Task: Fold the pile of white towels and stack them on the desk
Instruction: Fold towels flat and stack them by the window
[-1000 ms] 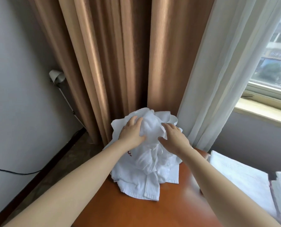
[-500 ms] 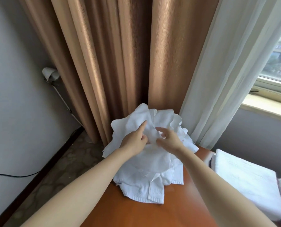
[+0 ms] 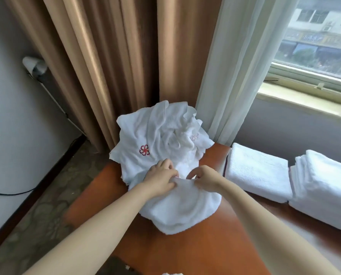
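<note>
Heaped at the far end of the orange-brown desk (image 3: 185,249), up against the curtains: a pile of white towels (image 3: 161,132), crumpled and unfolded, spilling a little past the desk's left edge. Soft terry cloth, creased into deep folds, with ruffled hems along the top. Stitched on the left flank of the heap, a red pinwheel emblem (image 3: 144,150); higher and to the right, a fainter reddish mark (image 3: 194,137), too blurred to read.

At the near side of the pile, a front towel (image 3: 181,207), sagging toward the camera in a rounded, doubled-over lump and resting on the desk. Gripped along its upper edge by both hands: left hand (image 3: 159,178) with fingers curled over the bunched hem, right hand (image 3: 205,178) just beside it, fingers bent and seemingly pinching the same edge, tips half sunk in cloth. Hands near each other, apparently not touching.

To the right, apart from the heap, a folded stack (image 3: 259,171) of white towels, flat and squared, and just beside it on the right a taller folded stack (image 3: 324,187).

Behind the pile, a tan curtain (image 3: 106,56); to the right, a sheer white curtain (image 3: 235,56) and a window (image 3: 314,36).
</note>
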A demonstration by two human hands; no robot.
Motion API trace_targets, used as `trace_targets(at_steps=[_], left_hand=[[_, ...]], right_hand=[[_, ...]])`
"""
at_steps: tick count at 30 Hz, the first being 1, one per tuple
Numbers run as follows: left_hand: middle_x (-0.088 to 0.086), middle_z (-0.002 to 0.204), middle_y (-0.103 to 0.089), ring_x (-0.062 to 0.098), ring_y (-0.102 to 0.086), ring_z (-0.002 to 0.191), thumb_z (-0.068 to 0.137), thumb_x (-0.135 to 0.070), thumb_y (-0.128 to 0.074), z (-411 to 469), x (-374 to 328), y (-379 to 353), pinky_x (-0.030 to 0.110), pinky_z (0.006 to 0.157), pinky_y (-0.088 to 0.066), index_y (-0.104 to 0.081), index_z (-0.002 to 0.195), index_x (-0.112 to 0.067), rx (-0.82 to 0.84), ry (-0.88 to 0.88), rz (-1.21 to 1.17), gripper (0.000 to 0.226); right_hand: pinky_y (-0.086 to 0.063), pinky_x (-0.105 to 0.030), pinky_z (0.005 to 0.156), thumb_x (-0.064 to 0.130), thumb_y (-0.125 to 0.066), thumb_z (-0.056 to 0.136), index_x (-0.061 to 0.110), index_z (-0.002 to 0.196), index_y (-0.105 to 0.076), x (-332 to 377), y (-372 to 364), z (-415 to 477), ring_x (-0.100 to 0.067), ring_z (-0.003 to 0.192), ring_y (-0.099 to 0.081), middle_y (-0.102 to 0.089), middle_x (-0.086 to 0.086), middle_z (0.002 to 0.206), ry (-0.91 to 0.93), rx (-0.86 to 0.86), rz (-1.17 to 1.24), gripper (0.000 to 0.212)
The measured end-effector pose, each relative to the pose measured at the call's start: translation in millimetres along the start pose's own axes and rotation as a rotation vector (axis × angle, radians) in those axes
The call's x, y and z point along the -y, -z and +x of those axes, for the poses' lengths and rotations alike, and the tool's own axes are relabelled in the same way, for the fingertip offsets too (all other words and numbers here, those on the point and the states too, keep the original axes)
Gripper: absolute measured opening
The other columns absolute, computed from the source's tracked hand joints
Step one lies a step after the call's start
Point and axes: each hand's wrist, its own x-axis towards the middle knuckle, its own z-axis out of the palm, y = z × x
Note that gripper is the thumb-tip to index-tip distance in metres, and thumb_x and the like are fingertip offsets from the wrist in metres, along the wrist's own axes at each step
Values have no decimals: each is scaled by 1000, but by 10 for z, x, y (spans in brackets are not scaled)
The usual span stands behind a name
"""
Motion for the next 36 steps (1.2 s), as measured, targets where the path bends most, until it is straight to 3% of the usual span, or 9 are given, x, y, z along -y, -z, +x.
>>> trace_targets(at_steps=[3, 9, 16, 20, 23, 26, 29, 33, 36], left_hand=[[-6, 124, -45, 15, -40, 121, 87, -43, -65, -120, -239, -295, 31, 102, -26, -65, 106, -27, 26, -14, -6, 25], [-6, 118, -50, 15, -48, 113, 90, -40, -62, -226, -761, -628, 32, 101, -35, -64, 115, -25, 114, -23, -61, 28], [-3, 120, -48, 17, -46, 112, 92, -38, -58, -245, -1119, -753, 34, 95, -41, -64, 119, -21, 156, -57, 25, 33], [-7, 115, -53, 15, -49, 109, 92, -40, -61, -267, -1249, -749, 33, 96, -37, -69, 110, -23, 99, -148, -44, 27], [-11, 105, -64, 15, -55, 102, 91, -46, -63, -274, -1357, -677, 36, 92, -43, -72, 105, -26, 40, -172, -164, 27], [-17, 92, -66, 11, -58, 93, 85, -52, -67, -242, -1424, -560, 34, 82, -50, -72, 95, -32, -14, -115, -314, 23], [-22, 82, -66, 5, -60, 89, 78, -54, -71, -172, -1416, -441, 29, 78, -50, -68, 83, -36, -14, -59, -330, 19], [-24, 84, -67, 0, -60, 92, 74, -53, -75, -97, -1324, -376, 22, 77, -46, -65, 74, -42, 48, 37, -343, 15], [-24, 88, -67, 1, -59, 96, 77, -49, -74, -68, -1318, -406, 26, 85, -48, -65, 75, -43, 79, 55, -355, 11]], right_hand=[[-50, -29, 78, 3, -48, 87, 26, 103, -74, -388, -109, -305, -15, 93, -59, -59, 9, 98, -71, -16, -105, 38], [-55, -34, 83, 7, -44, 87, 30, 106, -71, -1066, -151, -830, -15, 99, -60, -62, 8, 106, -229, -45, -128, 40], [-44, -27, 73, 20, -42, 95, 35, 116, -65, -1570, -193, -1188, -17, 110, -59, -63, 10, 124, -377, -124, -260, 35], [-44, -30, 87, 19, -48, 88, 36, 115, -66, -1528, -202, -1250, -18, 123, -48, -61, 10, 124, -256, -216, -353, 37], [-41, -28, 85, 28, -58, 76, 45, 94, -69, -1281, -162, -1268, -7, 104, -56, -61, 27, 95, -54, -165, -28, 27], [-34, -24, 57, 28, -62, 78, 46, 56, -57, -1138, -172, -1230, 0, 55, -44, -48, 23, 52, 8, -160, 187, 28], [-30, -29, 54, 23, -59, 80, 23, 56, -45, -1218, -150, -1240, -9, 52, -37, -39, 12, 52, -69, -272, 276, 27], [-23, -32, 57, 18, -55, 75, 21, 60, -28, -1444, -89, -1389, -14, 56, -30, -29, 8, 57, -175, -382, 281, 31], [-21, -31, 56, 19, -55, 73, 21, 61, -26, -1651, -79, -1521, -13, 55, -28, -26, 10, 54, -254, -407, 274, 32]])
